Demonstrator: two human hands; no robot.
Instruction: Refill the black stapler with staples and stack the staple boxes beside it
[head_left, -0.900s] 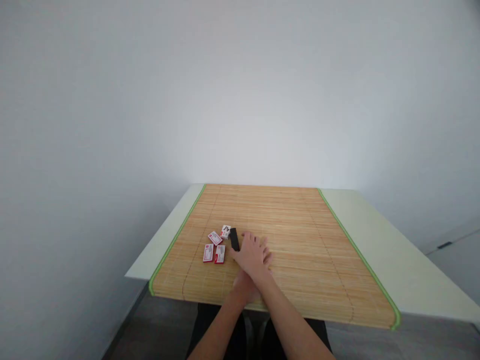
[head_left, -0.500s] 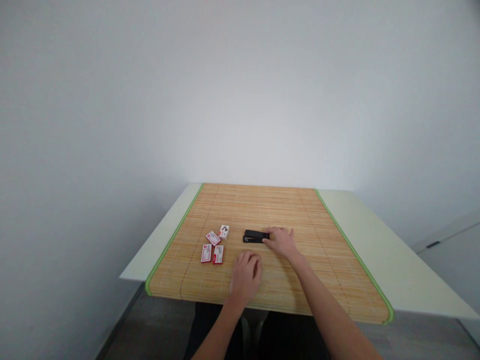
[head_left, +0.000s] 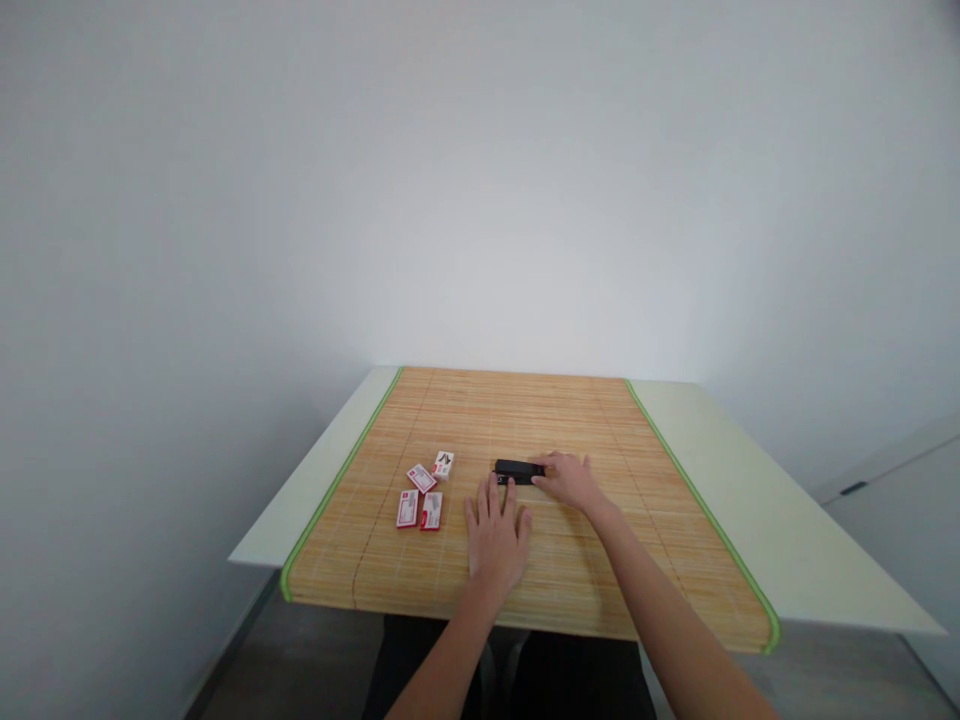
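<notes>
A black stapler [head_left: 517,468] lies sideways on the bamboo mat, its two arms slightly apart at the left end. My right hand [head_left: 568,481] grips its right end between thumb and fingers. Flat on the mat just in front of the stapler is my left hand [head_left: 496,535], fingers spread, with fingertips at the stapler's left end. Whether those fingertips press on it I cannot tell. Left of my hands are several small red-and-white boxes: one upper box [head_left: 443,465], a tilted box [head_left: 421,478], and two lower boxes [head_left: 407,508] side by side.
The bamboo mat [head_left: 525,410] with green edging covers the middle of a white table [head_left: 750,490]. A pale wall [head_left: 480,200] rises behind the table. My legs [head_left: 581,675] are under the front edge.
My left hand has uncurled, spread its fingers and reached forward to the stapler's left end. My right hand stays on the stapler's right end. The view has shifted slightly.
</notes>
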